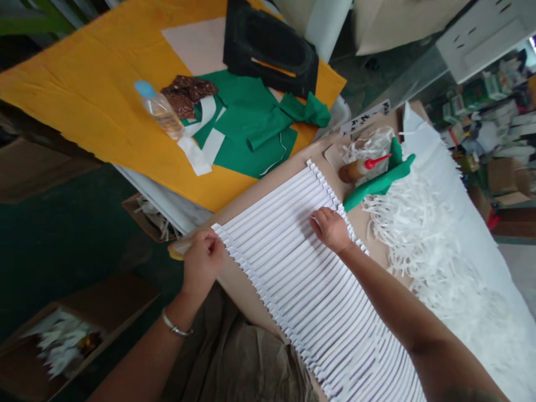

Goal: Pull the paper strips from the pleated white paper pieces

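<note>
A blue-capped bottle (pixel 162 114), brown cloth (pixel 188 92) and green fabric (pixel 240 106) rest on yellow sheeting (pixel 104 67)

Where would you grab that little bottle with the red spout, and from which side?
I'd take the bottle around its thick brown body, probably coming from the side of the white strips: the body faces that way, while the thin red spout points away, toward the green piece.

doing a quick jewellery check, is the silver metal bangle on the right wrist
No, the silver metal bangle circles the left wrist, and the right wrist shows bare.
</note>
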`<act>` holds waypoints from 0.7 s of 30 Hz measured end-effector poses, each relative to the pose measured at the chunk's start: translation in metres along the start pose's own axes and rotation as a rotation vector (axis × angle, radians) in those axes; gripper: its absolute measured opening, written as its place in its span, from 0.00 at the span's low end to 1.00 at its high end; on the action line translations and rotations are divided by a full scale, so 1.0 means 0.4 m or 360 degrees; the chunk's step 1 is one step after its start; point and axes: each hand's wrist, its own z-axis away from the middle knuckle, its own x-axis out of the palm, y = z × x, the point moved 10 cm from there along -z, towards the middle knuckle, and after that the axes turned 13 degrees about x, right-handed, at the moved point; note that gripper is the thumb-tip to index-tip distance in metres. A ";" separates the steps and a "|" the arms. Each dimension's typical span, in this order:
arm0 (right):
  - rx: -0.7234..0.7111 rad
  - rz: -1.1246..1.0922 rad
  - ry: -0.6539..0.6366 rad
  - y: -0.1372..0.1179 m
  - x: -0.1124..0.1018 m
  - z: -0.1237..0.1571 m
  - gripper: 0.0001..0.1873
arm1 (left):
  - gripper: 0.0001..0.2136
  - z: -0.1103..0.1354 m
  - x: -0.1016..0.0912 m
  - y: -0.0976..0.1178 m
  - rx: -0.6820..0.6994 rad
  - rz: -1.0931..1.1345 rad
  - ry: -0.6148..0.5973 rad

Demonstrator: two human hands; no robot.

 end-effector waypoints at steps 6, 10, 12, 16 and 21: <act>0.1168 0.0284 0.0102 0.497 -0.062 0.094 0.18 | 0.08 0.068 -0.003 0.010 0.0029 0.0084 -0.0087; 0.1374 0.0224 -0.0025 0.581 -0.026 0.066 0.22 | 0.07 0.108 0.051 0.065 0.0095 0.0158 -0.0191; 0.1443 0.0219 -0.0033 0.577 -0.015 0.062 0.23 | 0.08 0.123 0.078 0.096 0.0130 0.0193 -0.0257; 0.1263 0.0250 0.0073 0.497 -0.038 0.093 0.18 | 0.08 0.142 0.121 0.153 0.0203 0.0238 -0.0413; 0.0461 0.0082 -0.0103 0.186 -0.055 0.206 0.09 | 0.10 0.165 0.206 0.332 0.0586 0.0380 -0.0628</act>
